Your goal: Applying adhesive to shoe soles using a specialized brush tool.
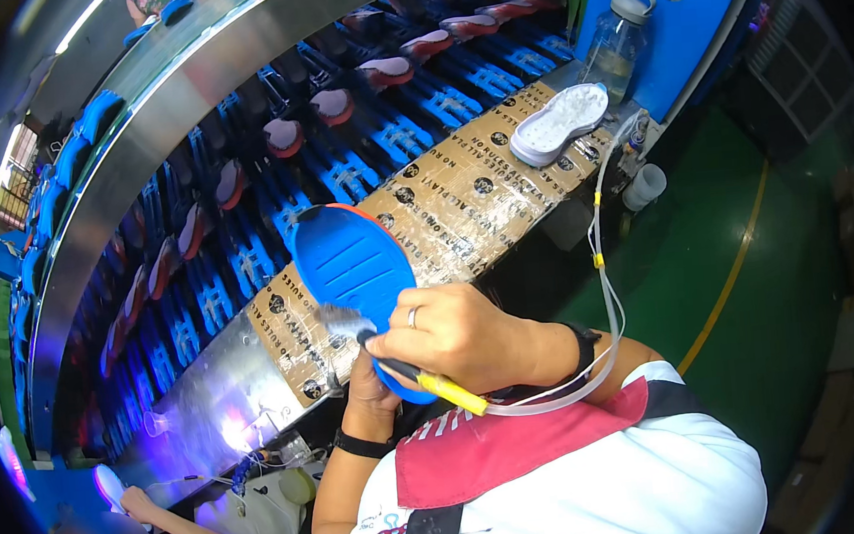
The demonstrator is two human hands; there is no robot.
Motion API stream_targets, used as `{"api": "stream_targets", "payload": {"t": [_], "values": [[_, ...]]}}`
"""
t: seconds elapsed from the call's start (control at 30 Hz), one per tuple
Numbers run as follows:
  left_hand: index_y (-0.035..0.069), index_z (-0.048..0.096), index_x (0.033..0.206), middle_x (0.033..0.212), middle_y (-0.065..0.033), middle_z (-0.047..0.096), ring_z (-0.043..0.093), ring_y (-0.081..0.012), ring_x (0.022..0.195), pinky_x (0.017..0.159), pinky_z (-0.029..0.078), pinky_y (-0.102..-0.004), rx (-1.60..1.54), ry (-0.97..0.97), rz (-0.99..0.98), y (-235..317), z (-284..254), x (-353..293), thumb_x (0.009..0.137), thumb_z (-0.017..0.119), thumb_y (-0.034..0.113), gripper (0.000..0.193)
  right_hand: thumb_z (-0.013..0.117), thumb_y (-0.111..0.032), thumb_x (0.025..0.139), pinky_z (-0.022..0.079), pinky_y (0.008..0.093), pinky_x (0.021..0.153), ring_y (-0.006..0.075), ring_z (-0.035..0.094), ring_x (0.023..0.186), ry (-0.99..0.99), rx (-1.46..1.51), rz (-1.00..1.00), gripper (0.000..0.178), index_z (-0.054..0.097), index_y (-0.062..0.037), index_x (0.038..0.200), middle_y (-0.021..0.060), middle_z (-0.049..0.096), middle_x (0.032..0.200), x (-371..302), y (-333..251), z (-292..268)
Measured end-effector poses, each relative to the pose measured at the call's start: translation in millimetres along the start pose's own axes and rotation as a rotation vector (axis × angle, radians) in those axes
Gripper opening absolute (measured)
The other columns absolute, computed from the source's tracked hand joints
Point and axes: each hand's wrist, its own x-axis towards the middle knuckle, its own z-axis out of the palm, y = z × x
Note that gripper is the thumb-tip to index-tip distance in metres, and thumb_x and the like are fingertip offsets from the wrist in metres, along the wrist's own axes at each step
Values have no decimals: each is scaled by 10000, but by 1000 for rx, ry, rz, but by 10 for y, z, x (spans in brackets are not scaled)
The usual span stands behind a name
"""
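My left hand (pixel 369 384) is closed on the lower end of a blue shoe sole (pixel 351 258) with an orange-red edge at its far end. Grooves run across the sole's upturned face. In my right hand (pixel 462 332), a brush with a yellow-and-black handle (pixel 454 393) is pinched. Its pale bristles (pixel 346 321) lie over the sole's left edge and look smeared by motion. A clear tube (pixel 607 328) runs from the handle's end up to the right. The left fingers are partly hidden behind the sole and the right hand.
Cardboard covered in clear film (pixel 442 201) lines the bench. A white sole (pixel 561 124) and a clear bottle (pixel 615 46) stand at its far right. Beyond, a machine carries rows of blue holders (pixel 350 178) with reddish soles. At lower left, a co-worker's hand (pixel 137 504) holds a pale sole.
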Motion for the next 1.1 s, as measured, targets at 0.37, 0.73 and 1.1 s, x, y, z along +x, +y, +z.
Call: {"api": "stream_targets", "payload": {"t": [0.37,0.73,1.1], "values": [[43,462,1297,1237,-144,567,576,-273,1109,951,477,-418,-22,-50,108,-23,-86,-121,842,644,427,622,759,-32,632,464,311,483,229,568,556,32,56,-37,270,655,-22,882,71,571,640,-67,-51,68],[26,439,1302,1229,-215,546,569,-342,1098,931,486,-454,119,-51,185,188,120,-152,757,693,519,777,776,-45,669,469,309,525,231,572,584,99,235,41,291,665,-24,937,84,585,662,-208,-96,226],[-4,410,1302,1200,-209,518,529,-359,1107,933,473,-514,-224,-289,277,376,291,-62,755,681,553,827,799,-114,693,454,314,546,241,561,590,26,478,46,347,671,-26,1002,88,604,677,-223,-117,417]]}}
